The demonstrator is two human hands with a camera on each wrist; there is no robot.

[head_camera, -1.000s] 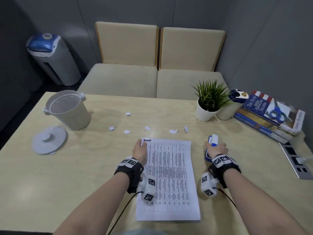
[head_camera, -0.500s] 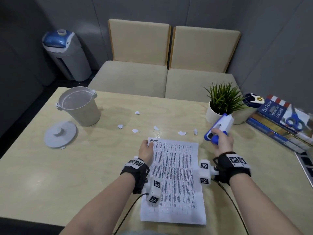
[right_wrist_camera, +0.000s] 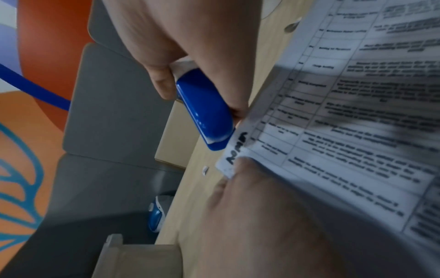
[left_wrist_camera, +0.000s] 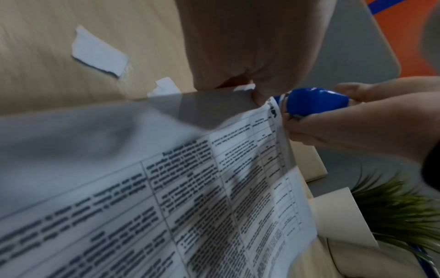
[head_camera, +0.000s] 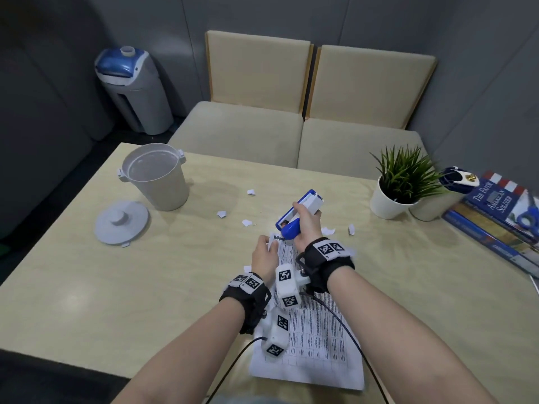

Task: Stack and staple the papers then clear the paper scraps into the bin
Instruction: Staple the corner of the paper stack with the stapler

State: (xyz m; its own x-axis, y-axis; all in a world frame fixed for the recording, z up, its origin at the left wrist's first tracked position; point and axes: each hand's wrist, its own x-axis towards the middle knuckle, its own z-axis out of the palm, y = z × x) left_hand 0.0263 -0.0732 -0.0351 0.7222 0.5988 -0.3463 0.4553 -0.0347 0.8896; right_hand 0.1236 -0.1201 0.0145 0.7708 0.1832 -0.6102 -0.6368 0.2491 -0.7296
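Observation:
A stack of printed papers (head_camera: 318, 330) lies on the wooden table (head_camera: 87, 287), its far left corner lifted. My left hand (head_camera: 264, 255) pinches that corner (right_wrist_camera: 228, 165) between thumb and fingers. My right hand (head_camera: 306, 225) grips a blue and white stapler (head_camera: 297, 214), its blue nose (left_wrist_camera: 314, 101) touching the top edge of the papers (left_wrist_camera: 214, 188) right beside the left thumb. Several white paper scraps (head_camera: 221, 214) lie scattered on the table beyond the papers. A pale open bin (head_camera: 154, 176) stands at the far left, its round lid (head_camera: 121, 223) flat beside it.
A potted plant (head_camera: 399, 185) stands at the far right, with a stack of books (head_camera: 501, 217) and blue scissors (head_camera: 528, 220) beyond it. Two beige seats (head_camera: 291, 132) face the table's far edge. A grey and blue floor bin (head_camera: 131, 88) stands at back left.
My right hand lifted the stapler off the table at the right and carried it left to the papers' top left corner. My left hand raised that corner off the table.

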